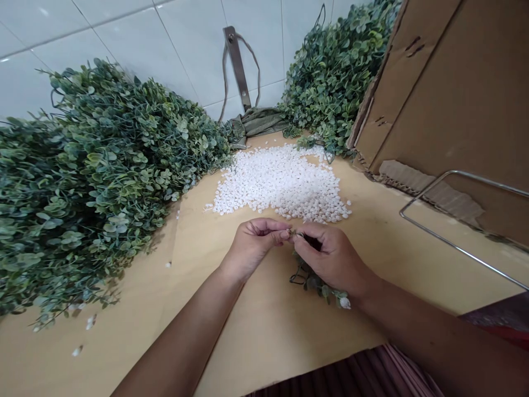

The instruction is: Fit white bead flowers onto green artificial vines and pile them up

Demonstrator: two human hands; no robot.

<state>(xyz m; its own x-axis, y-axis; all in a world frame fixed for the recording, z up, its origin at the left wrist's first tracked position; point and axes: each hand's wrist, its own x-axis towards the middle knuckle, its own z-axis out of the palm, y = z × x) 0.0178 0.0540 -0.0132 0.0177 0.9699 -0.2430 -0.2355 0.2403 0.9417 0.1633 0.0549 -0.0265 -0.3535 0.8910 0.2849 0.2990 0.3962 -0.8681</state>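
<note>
Near the middle, my left hand [257, 242] and my right hand [326, 253] meet fingertip to fingertip. From under my right hand hangs an artificial leaf sprig [316, 284], pinched by its thumb and forefinger. A white bud [344, 302] tips one of its lower twigs. My left thumb and forefinger are pressed together at a small greenish-brown bit between the two hands; whether it belongs to the sprig is hidden. Just beyond my fingers spreads a heap of small white buds [276, 179] on the tan tabletop [248, 342].
A large pile of artificial greenery [111, 165] fills the left side, and another leafy pile [334, 71] stands at the back right. An upright cardboard box [463, 110] and a bent metal wire frame [458, 237] are on the right. A strap [237, 69] leans against the tiled wall [185, 33].
</note>
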